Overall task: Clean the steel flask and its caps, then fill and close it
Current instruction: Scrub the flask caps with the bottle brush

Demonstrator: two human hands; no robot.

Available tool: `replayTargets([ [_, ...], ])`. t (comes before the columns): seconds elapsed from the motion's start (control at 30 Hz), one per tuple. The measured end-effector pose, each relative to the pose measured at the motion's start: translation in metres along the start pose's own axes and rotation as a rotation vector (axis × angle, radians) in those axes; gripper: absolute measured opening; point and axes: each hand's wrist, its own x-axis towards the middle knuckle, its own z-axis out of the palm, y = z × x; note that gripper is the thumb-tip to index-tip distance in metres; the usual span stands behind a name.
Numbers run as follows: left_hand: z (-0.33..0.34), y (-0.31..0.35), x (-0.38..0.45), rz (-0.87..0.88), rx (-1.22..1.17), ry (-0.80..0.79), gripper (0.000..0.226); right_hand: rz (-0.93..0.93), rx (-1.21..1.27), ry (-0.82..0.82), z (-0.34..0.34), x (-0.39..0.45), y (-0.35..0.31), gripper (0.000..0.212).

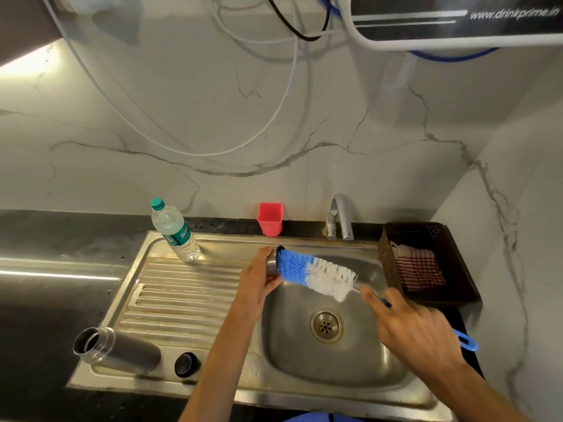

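Left hand (259, 278) has its grip curled round a small steel cap (272, 263), held over the sink basin (304, 354) with the open mouth turned right; fingers cover most of the cap, so only a sliver of its metal wall and dark rim shows. Right hand (417, 330) wraps its grip round the blue handle of a bottle brush (316, 274), hiding the handle's middle; only the looped end pokes out past the wrist. The brush lies slanted, bristle tip up-left at the cap's mouth, handle down-right. Its bristles are blue near the tip and white behind, soft and bushy.

The steel flask (118, 350) lies on its side at the near left edge of the ribbed draining board (182, 287), well apart from the hands, long axis running left to right, open threaded mouth pointing left. Its body is a smooth brushed-metal cylinder. Just beside its base stands a round black cap (186, 363).

A clear plastic water bottle (175, 231) with a green top stands at the back of the board. A red square cup (270, 219) and a chrome tap (341, 217) sit behind the basin on the dark desk (45, 239). To the right, a dark basket (426, 239) holds a red-striped cloth (419, 269), partly hidden by the basket wall.
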Motion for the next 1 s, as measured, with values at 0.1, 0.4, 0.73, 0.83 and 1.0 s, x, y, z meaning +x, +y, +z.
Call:
replayTargets([
  [0.1,-0.005,-0.004,0.006,0.083,0.131,0.037,0.045,-0.028,0.007,-0.032,0.0,-0.001,0.013,0.06],
  [0.4,-0.029,-0.007,-0.002,0.06,-0.1,-0.082,0.055,0.29,0.401,-0.181,0.015,-0.013,0.022,0.032],
  [0.73,-0.004,-0.006,-0.024,0.214,0.152,-0.01,0.064,0.53,0.724,-0.125,0.033,-0.015,-0.015,0.028],
  [0.83,0.006,-0.009,-0.03,0.256,0.328,-0.128,0.058,0.534,0.705,-0.153,0.031,-0.011,-0.012,0.027],
  [1.0,0.02,-0.012,-0.043,0.362,0.498,-0.176,0.052,0.562,0.638,-0.224,0.025,-0.008,-0.012,0.028],
])
